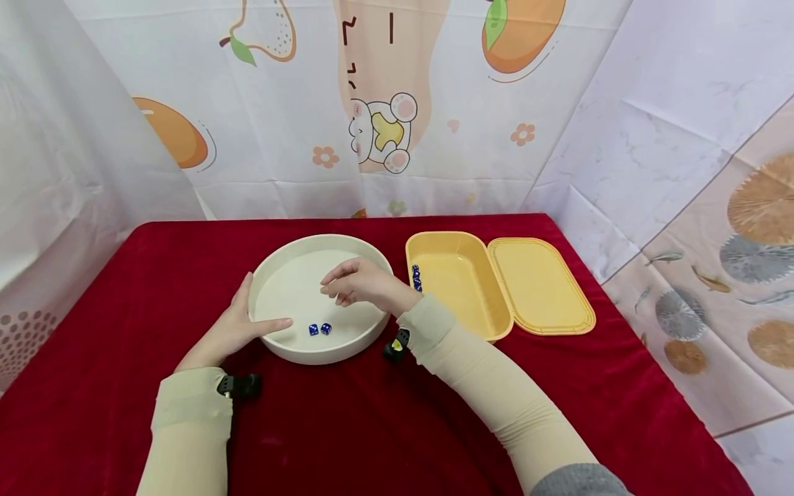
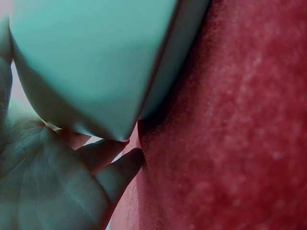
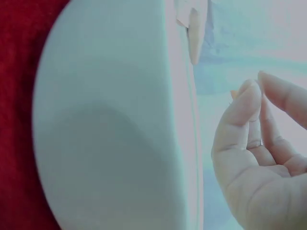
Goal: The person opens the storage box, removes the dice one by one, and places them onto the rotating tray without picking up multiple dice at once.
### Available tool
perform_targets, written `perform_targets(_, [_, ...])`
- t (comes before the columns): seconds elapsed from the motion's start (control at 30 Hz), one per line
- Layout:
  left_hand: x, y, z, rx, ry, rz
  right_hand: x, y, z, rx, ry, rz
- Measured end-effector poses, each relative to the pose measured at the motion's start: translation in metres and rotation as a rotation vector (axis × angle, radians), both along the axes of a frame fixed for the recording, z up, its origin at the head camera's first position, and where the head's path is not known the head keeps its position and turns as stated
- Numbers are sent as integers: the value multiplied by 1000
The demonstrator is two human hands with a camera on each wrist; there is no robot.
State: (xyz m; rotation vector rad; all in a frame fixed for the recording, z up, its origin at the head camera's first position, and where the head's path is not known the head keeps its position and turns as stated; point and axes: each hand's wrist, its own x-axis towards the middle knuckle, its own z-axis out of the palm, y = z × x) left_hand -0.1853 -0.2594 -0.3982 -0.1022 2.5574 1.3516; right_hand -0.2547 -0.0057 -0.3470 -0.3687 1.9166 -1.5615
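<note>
A round white tray lies on the red cloth, with two blue dice side by side on its floor near the front. At its left rim my left hand grips the wall, thumb over the inside and fingers along the outside. In the left wrist view those fingers touch the tray's outer side. My right hand hovers above the tray with loosely bent fingers. Thumb and forefinger are close together in the right wrist view, and I see nothing between them.
To the right stands a yellow box with several blue dice along its left side. Its yellow lid lies flat beside it. A printed curtain hangs behind the table's back edge.
</note>
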Motion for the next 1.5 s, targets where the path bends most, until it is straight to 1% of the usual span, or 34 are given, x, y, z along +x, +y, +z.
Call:
perform_targets(0.17, [0,-1,-1,0,6,3,-10,10,7,-34,-25,-56])
perform_targets(0.37, [1,-2,-2,29,27,-1,-21,26,17,-80,-12,-126])
perform_targets(0.53, [1,-1,-2,29,29,-1,-31,41,26,-120,-7,-173])
perform_targets(0.77, [1,-1,-2,21,23,2,-42,65,31,-138,7,-261])
perform_targets(0.9, [1,0,-2,19,18,4,-47,79,29,-130,6,-291])
perform_targets(1.03, [1,0,-2,18,19,6,-51,91,24,-119,-1,-297])
perform_targets(1.2, [1,-1,-2,21,20,6,-53,102,16,-123,-6,-299])
perform_targets(1.37, [0,-2,-3,27,14,5,-56,109,6,-138,-25,-335])
perform_targets(1.5, [0,-2,-3,33,12,4,-59,113,-3,-154,-56,-371])
